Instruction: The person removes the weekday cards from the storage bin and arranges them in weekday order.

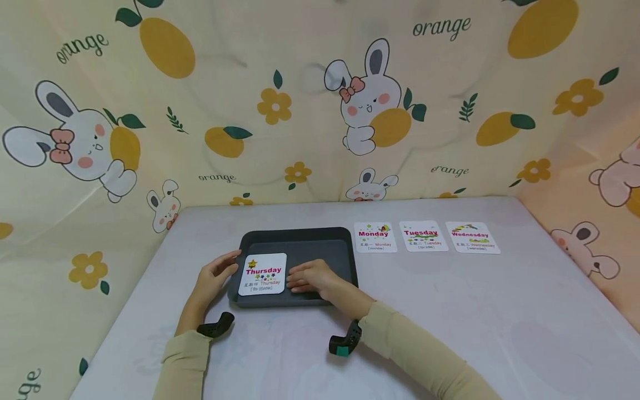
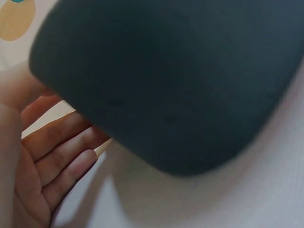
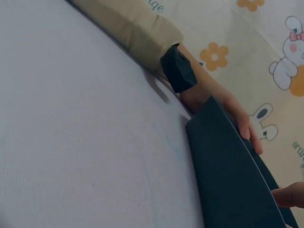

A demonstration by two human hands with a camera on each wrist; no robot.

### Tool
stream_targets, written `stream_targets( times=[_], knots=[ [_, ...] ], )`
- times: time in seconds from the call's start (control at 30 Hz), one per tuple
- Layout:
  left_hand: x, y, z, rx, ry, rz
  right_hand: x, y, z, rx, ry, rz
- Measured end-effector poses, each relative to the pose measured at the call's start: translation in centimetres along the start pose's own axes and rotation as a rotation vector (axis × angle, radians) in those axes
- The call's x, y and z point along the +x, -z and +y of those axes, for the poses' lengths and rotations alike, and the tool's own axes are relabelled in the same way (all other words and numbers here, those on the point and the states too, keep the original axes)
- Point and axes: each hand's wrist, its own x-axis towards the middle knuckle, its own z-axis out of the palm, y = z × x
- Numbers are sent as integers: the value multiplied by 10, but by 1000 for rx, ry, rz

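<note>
A dark grey tray (image 1: 320,244) holds a white card (image 1: 264,274) printed "Thursday" in its left part. My left hand (image 1: 214,278) grips the tray's left rim. In the left wrist view, the dark tray corner (image 2: 180,104) hides part of the left hand (image 2: 57,156), whose fingers bend near its edge. Over the tray, my right hand (image 1: 315,279) has its fingers extended beside the Thursday card's right edge; whether they touch it is unclear. The right wrist view shows the tray's outer side (image 3: 228,166) and a fingertip of the right hand (image 3: 289,194) at the rim.
Right of the tray, a Monday card (image 1: 375,238), a Tuesday card (image 1: 423,236) and a Wednesday card (image 1: 473,238) lie in a row. They rest on the pale tablecloth (image 1: 450,311). A patterned curtain (image 1: 310,111) hangs behind the table. Both wrists wear black devices.
</note>
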Motion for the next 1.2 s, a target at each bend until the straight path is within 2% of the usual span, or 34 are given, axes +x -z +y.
stream_targets(
  times=[0.77, 0.9, 1.03, 1.2],
  knots=[
    [-2, 7, -1, -21, -5, 14, 9, -25, -4, 105, -3, 91],
    [-2, 6, -1, -34, -9, 13, 13, -31, -1, 80, 34, 107],
    [-1, 3, -1, -17, -13, 14, 16, -36, 2, -6, 88, 141],
    [-2, 2, 2, -27, -14, 6, 15, -38, 2, -73, 108, 186]
  ],
)
